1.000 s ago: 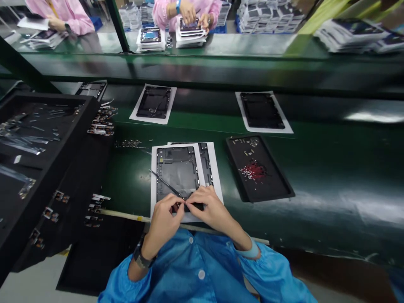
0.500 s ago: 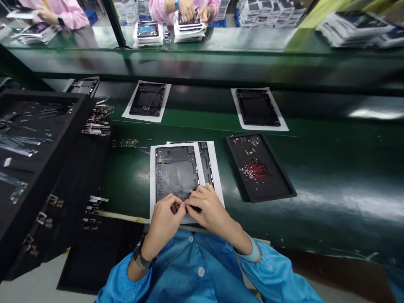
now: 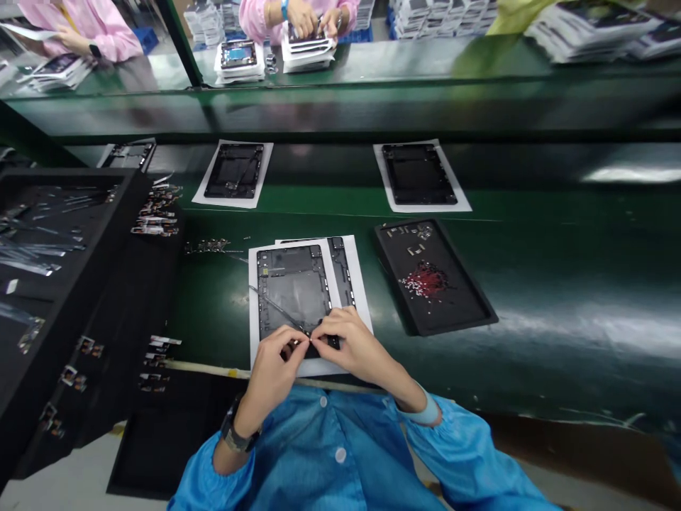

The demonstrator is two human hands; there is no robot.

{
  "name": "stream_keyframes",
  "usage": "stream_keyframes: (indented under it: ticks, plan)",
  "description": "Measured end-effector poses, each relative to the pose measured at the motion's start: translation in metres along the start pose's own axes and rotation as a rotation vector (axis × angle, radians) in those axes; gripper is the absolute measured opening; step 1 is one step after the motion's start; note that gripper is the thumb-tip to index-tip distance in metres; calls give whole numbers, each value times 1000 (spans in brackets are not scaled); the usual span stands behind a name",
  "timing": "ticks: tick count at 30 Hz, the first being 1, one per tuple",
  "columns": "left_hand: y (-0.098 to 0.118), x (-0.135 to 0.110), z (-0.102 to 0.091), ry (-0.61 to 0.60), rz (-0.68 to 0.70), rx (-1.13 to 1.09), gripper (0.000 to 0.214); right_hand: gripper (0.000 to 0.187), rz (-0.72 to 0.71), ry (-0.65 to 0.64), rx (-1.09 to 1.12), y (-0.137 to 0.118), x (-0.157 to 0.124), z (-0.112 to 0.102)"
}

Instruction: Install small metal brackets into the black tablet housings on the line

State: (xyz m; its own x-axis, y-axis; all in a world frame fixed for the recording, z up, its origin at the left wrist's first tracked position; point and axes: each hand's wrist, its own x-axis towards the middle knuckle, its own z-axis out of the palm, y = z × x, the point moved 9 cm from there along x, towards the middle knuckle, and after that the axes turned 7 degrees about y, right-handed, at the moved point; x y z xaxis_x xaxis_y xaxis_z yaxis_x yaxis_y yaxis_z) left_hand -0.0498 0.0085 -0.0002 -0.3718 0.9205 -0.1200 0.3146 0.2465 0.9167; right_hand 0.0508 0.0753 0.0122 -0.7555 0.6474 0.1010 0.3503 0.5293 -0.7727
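In front of me a black tablet housing (image 3: 292,284) lies on a white sheet (image 3: 254,312), overlapping a second housing (image 3: 340,262) on its own sheet. A thin dark flex cable (image 3: 281,309) runs slantwise over the upper housing, and its near end meets my fingertips. Thumb and finger of my left hand (image 3: 277,358) pinch that end above the housing's lower edge. My right hand (image 3: 351,342) is closed too, its fingertips touching the left ones at the same spot. Fingers mostly hide the small piece between them.
Right of the housings sits a black tray (image 3: 462,298) holding red-wired parts (image 3: 427,280) and small metal pieces. A black box (image 3: 101,234) with flex cables stands left. Two more housings (image 3: 234,170) (image 3: 420,174) lie behind. Co-workers in pink sleeves (image 3: 114,35) work across the bench.
The flex cable now shows as a clear slanting strip over the housing, raised at its far end. Both hands stay pinched together at nearly the same place. The view has shifted slightly.
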Motion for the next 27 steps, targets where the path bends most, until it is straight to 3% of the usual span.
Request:
stream_keyframes:
  ticks: [5, 11, 15, 27]
  plan:
    - [-14, 0, -12, 42, -112, -109, 11, 10, 21, -10, 79, 6, 0, -2]
    - [-21, 4, -8, -90, -216, -196, 13, 12, -8, -31, 68, 4, -2, -3]
    - [-21, 7, -6, -144, -224, -203, 12, 13, -28, -33, 69, 1, -2, -5]
    - [-26, 10, -3, -124, -218, -198, 13, 13, -30, -48, 24, 0, -1, -3]
